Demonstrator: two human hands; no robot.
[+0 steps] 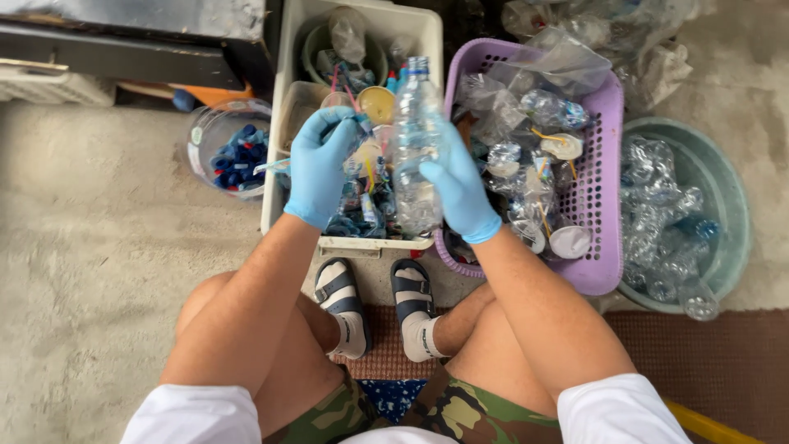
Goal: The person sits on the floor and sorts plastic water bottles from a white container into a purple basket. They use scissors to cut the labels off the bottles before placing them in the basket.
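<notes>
Purple basket (pixel 604 123), teal basin (pixel 727 193), caps tub (pixel 205 131)

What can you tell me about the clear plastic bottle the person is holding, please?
The clear plastic bottle is transparent, crinkled and looks empty, with a blue cap at its far end. It is held roughly upright above the white crate. The gloved right hand grips its side; the gloved left hand is at its other side, holding what looks like a peeled strip.

Both hands wear thin light-blue disposable gloves, left hand (pixel 319 164) and right hand (pixel 459 185). White short sleeves (pixel 193 415), camo shorts (pixel 460 411), white socks in dark strappy sandals (pixel 341 300).
</notes>
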